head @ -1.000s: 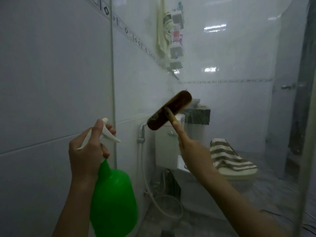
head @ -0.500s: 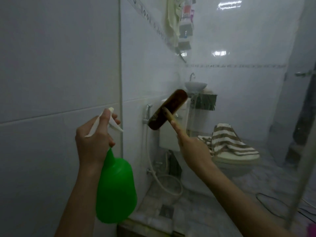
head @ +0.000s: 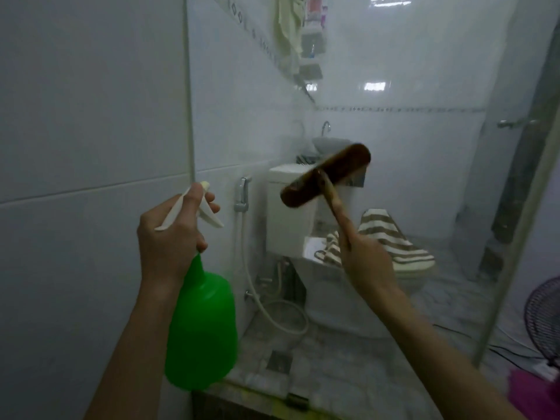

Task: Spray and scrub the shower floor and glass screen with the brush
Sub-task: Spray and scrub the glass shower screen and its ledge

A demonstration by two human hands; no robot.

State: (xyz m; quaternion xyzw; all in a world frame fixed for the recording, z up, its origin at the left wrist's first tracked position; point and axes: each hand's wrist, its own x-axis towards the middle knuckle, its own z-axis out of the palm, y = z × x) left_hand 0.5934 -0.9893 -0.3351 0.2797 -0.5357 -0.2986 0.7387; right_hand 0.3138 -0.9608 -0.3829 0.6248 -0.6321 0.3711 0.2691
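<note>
One green spray bottle (head: 201,325) hangs at seven o'clock, the left hand (head: 169,234) wrapped round its neck with a finger over the white trigger. One brown brush (head: 325,180) sits just above centre, its handle gripped in the right hand's (head: 368,265) curled fingers and its head tilted up at the glass screen (head: 424,177). Behind the glass stand one cistern (head: 288,225) and one striped towel (head: 391,237); the packets (head: 315,13) at twelve o'clock are too blurred to read.

The spray bottle (head: 201,324) is left of the brush (head: 325,180), toilet (head: 348,301) behind.
</note>
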